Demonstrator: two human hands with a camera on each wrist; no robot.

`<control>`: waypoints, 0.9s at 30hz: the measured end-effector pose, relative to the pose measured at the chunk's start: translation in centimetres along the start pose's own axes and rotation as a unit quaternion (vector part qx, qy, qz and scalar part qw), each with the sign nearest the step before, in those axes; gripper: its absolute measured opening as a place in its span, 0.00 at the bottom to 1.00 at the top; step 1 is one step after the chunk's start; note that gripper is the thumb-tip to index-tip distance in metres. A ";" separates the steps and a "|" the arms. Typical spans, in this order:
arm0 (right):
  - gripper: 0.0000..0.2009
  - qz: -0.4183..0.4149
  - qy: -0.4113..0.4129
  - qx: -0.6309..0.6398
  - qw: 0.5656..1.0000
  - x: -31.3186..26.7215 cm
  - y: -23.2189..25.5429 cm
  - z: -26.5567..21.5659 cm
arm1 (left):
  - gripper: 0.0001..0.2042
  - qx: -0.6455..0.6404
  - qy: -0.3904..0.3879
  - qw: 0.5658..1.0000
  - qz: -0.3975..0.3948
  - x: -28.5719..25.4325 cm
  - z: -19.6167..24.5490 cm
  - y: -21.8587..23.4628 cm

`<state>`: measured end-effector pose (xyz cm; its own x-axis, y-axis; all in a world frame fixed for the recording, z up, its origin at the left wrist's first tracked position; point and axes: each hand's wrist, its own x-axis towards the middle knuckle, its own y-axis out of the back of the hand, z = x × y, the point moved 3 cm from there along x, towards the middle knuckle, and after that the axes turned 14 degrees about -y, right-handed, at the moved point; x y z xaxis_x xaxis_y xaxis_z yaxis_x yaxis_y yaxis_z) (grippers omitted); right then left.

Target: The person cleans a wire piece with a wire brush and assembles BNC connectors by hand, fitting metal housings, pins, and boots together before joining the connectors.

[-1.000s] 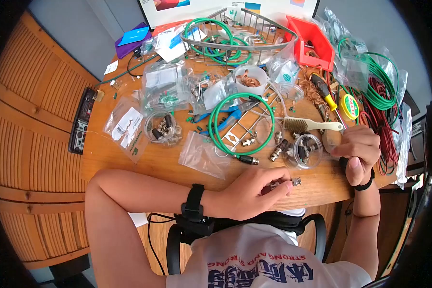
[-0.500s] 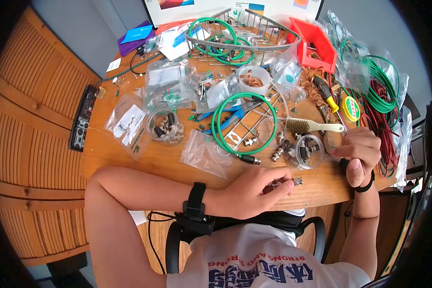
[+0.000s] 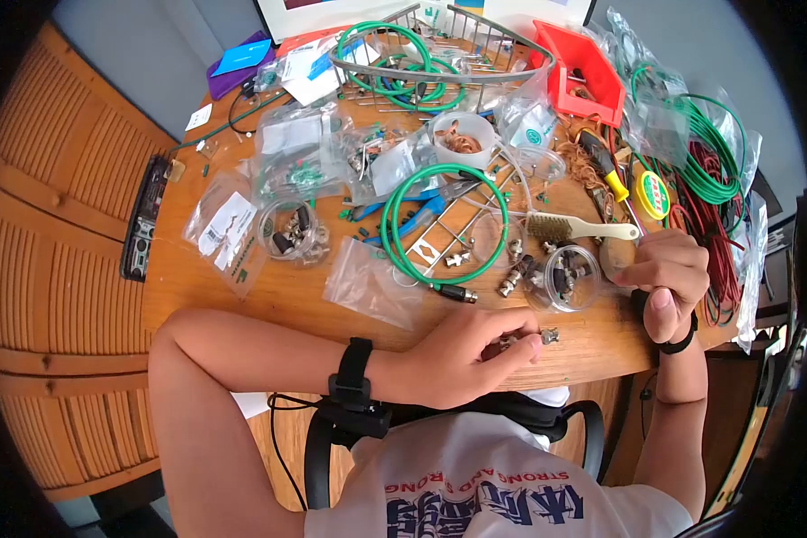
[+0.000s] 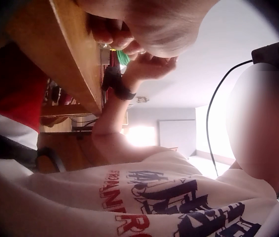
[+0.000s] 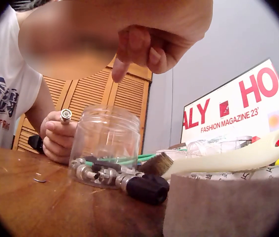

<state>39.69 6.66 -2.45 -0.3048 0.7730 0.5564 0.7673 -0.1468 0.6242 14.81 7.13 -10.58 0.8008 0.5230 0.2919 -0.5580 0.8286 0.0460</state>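
Note:
Near the table's front edge my left hand [image 3: 448, 359] grips metal BNC connectors, their bodies mostly covered by the fingers. The tip of one connector [image 3: 550, 335] pokes out past the thumb; its round end [image 5: 66, 115] faces the camera in the right wrist view. My right hand [image 3: 672, 273] is raised at the right side of the table, fingers loosely bent and holding nothing. Close to its left stands a clear plastic jar [image 3: 585, 285] of connectors, seen below the hand in the right wrist view. Loose connectors [image 3: 509, 283] lie beside the jar.
A coiled green cable [image 3: 387, 221] lies mid-table by blue-handled pliers [image 3: 421, 218]. A brush [image 3: 592, 229] sits behind the jar. Another connector jar [image 3: 318, 247] stands left. Farther back are a wire rack [image 3: 475, 78], a red bin [image 3: 556, 85] and a white tub [image 3: 484, 134].
The head view has shifted slightly, so the table contents sit a little farther left. Both hands keep their pose, and the left still holds the connectors.

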 end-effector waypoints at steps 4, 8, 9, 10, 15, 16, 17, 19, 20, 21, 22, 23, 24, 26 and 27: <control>0.23 -0.006 0.006 0.008 1.000 -0.1 0.2 0.3 | 0.10 0.027 0.026 0.999 -0.031 0.2 0.5 0.2; 0.21 -0.011 0.010 0.005 1.000 0.1 0.2 0.2 | 0.10 0.009 0.009 1.000 -0.007 0.3 0.3 0.0; 0.21 -0.012 0.008 0.005 1.000 0.1 0.3 0.3 | 0.10 0.009 -0.006 1.000 0.000 0.3 0.2 -0.1; 0.19 -0.019 0.008 -0.006 1.000 0.1 0.4 0.6 | 0.10 0.011 -0.022 1.000 0.006 0.3 0.3 -0.1; 0.06 -0.050 -0.109 -0.093 0.988 2.3 0.2 -2.4 | 0.10 0.054 -0.030 0.998 -0.008 0.2 0.7 -0.1; 0.06 -0.055 -0.108 -0.094 0.988 3.1 0.1 -3.5 | 0.10 0.071 -0.039 0.997 -0.009 0.2 0.8 -0.2; 0.06 -0.101 -0.127 -0.096 0.982 4.1 -0.3 -4.4 | 0.10 0.068 -0.040 0.997 -0.004 0.1 0.5 -0.4; 0.07 -0.149 -0.146 -0.099 0.973 5.8 -1.0 -5.7 | 0.10 0.093 -0.104 0.990 0.018 0.0 0.0 -0.5; 0.07 -0.186 -0.128 -0.104 0.969 6.6 -1.4 -6.4 | 0.10 0.092 -0.105 0.990 0.018 0.0 0.5 -0.3; 0.08 -0.223 -0.110 -0.110 0.962 7.4 -1.9 -6.8 | 0.10 0.124 -0.085 0.989 -0.011 0.1 0.8 -0.3; 0.08 -0.223 -0.111 -0.111 0.962 8.4 -2.4 -6.8 | 0.09 0.157 -0.064 0.985 -0.040 0.1 1.0 -0.3; 0.08 -0.239 -0.078 -0.125 0.960 9.6 -3.0 -6.8 | 0.09 0.156 -0.065 0.985 -0.040 0.1 0.9 -0.1; 0.07 -0.255 -0.046 -0.140 0.956 10.7 -3.7 -6.9 | 0.08 0.214 -0.092 0.972 -0.038 0.2 0.9 0.1; 0.06 -0.253 -0.025 -0.151 0.955 12.7 -5.7 -6.4 | 0.08 0.271 -0.119 0.954 -0.036 0.2 1.0 0.4; 0.07 -0.264 -0.004 -0.167 0.950 13.5 -7.0 -5.6 | 0.08 0.291 -0.113 0.949 -0.051 0.1 1.0 0.5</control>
<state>27.06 14.71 3.79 -0.5927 0.7973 0.1141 0.2862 0.0760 0.9552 14.44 7.42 -9.61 0.8260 0.3356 0.4529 -0.5595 0.5865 0.5856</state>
